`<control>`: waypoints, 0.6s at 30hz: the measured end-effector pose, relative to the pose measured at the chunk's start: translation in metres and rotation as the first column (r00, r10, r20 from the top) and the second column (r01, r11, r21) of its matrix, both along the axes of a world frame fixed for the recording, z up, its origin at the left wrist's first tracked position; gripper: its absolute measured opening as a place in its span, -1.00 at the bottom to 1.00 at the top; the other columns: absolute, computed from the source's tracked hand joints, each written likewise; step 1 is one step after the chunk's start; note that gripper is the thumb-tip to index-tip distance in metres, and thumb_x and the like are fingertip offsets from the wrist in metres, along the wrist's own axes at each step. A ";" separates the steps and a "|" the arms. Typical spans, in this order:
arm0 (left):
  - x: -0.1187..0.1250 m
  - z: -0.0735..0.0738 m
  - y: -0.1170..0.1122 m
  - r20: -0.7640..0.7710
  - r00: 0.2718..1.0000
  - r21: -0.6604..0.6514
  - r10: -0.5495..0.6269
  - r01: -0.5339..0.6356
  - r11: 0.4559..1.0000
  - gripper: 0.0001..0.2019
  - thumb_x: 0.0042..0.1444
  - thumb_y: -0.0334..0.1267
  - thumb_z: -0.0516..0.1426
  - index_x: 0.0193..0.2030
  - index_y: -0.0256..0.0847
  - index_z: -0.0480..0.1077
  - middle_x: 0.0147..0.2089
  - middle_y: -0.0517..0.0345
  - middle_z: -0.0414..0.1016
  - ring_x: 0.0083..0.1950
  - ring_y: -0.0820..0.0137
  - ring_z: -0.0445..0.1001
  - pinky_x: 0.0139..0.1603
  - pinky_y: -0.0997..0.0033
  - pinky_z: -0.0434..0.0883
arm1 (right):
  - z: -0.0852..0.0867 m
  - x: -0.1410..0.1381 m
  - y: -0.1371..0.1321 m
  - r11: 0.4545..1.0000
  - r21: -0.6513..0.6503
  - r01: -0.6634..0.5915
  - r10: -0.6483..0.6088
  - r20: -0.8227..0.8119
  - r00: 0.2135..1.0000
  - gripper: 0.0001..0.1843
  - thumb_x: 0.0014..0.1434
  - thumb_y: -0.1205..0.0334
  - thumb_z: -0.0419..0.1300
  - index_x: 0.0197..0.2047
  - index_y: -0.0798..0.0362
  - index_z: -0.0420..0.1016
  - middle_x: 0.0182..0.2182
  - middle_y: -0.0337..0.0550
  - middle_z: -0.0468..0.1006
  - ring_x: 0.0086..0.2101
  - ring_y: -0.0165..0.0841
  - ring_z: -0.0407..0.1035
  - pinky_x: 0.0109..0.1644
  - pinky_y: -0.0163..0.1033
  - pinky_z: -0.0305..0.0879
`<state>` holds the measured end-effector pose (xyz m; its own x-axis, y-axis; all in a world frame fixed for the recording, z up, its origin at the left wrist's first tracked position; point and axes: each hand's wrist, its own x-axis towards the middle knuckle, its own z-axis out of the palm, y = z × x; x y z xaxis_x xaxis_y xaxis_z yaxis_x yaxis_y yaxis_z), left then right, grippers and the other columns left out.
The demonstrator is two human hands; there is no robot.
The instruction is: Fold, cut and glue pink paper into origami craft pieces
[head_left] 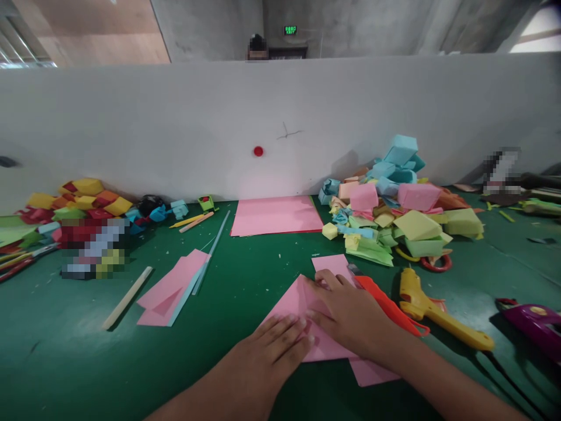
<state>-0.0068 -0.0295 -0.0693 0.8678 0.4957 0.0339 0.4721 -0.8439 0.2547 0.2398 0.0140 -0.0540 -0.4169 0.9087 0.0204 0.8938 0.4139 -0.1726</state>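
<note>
My left hand (272,345) lies flat on a pink sheet of paper (291,301) on the green table (65,362), fingers stretched out and pressing its lower part. My right hand (346,313) rests on the same sheet, fingers spread along a fold near its upper right. The sheet looks partly folded, with a corner pointing away from me. More pink paper (335,264) shows under and beyond my right hand. Neither hand grips anything.
Orange scissors (390,310) and a yellow glue gun (433,316) lie right of my hands. A pink paper stack (276,215) sits by the white wall (175,134). Piles of folded coloured paper (394,204) stand right and left (83,204). Pink strips (173,286) lie left.
</note>
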 end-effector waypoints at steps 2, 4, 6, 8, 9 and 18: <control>0.001 0.001 -0.001 -0.048 0.999 0.004 0.005 -0.005 1.000 0.00 -0.12 -0.49 0.06 0.53 -0.20 -0.15 0.56 -0.05 -0.15 0.54 0.11 -0.04 0.50 -0.05 0.08 | 0.000 0.000 0.000 1.000 0.017 -0.004 0.004 -0.003 1.000 -0.43 0.35 0.02 0.03 0.38 -0.11 0.24 0.17 0.04 0.39 0.00 -0.07 0.34 -0.04 0.01 0.34; 0.001 0.001 -0.001 -0.084 0.996 0.016 0.010 -0.009 1.000 0.01 -0.15 -0.51 0.06 0.53 -0.21 -0.15 0.57 -0.06 -0.16 0.54 0.11 -0.04 0.50 -0.04 0.08 | 0.000 0.000 0.000 1.000 0.025 -0.013 0.013 -0.005 1.000 -0.42 0.35 0.01 0.03 0.39 -0.10 0.23 0.17 0.03 0.39 0.00 -0.07 0.35 -0.04 0.02 0.34; 0.002 0.000 -0.002 -0.077 0.997 0.025 0.001 0.001 1.000 0.00 -0.12 -0.48 0.07 0.53 -0.23 -0.17 0.57 -0.06 -0.16 0.54 0.09 -0.03 0.50 -0.04 0.07 | 0.000 0.000 0.000 1.000 0.019 -0.016 0.016 -0.001 1.000 -0.42 0.35 0.01 0.03 0.40 -0.11 0.22 0.17 0.04 0.39 0.00 -0.06 0.35 -0.05 0.01 0.35; 0.004 -0.003 -0.003 -0.067 0.998 0.037 0.006 -0.004 0.999 -0.05 -0.03 -0.44 0.08 0.54 -0.22 -0.18 0.56 -0.04 -0.14 0.54 0.09 -0.02 0.51 -0.02 0.05 | 0.001 0.000 0.000 1.000 0.012 -0.014 0.014 0.012 1.000 -0.41 0.36 0.02 0.02 0.41 -0.11 0.21 0.17 0.04 0.39 0.00 -0.05 0.36 -0.06 0.01 0.36; 0.005 -0.004 -0.004 -0.072 0.997 0.046 0.022 -0.018 0.999 -0.09 0.03 -0.43 0.07 0.54 -0.21 -0.17 0.56 -0.04 -0.12 0.54 0.09 -0.01 0.51 -0.02 0.05 | 0.001 0.000 0.000 1.000 0.014 -0.013 0.013 0.019 1.000 -0.41 0.36 0.02 0.02 0.41 -0.11 0.20 0.18 0.04 0.38 0.00 -0.05 0.35 -0.05 0.02 0.36; -0.006 -0.010 -0.033 -0.070 0.994 0.303 0.088 -0.062 0.951 -0.08 0.36 0.13 -0.01 0.55 -0.39 -0.43 0.49 -0.22 0.12 0.46 0.00 0.17 0.45 0.04 0.11 | 0.002 0.001 -0.002 1.000 0.013 -0.027 0.026 0.070 0.997 -0.37 0.36 0.05 0.00 0.46 -0.12 0.12 0.20 0.04 0.36 0.01 -0.05 0.34 -0.02 0.06 0.32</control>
<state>-0.0124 -0.0624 -0.0797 0.8346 0.5373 0.1214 0.5455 -0.8368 -0.0469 0.2405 0.0121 -0.0520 -0.4417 0.8972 0.0027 0.8921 0.4395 -0.1046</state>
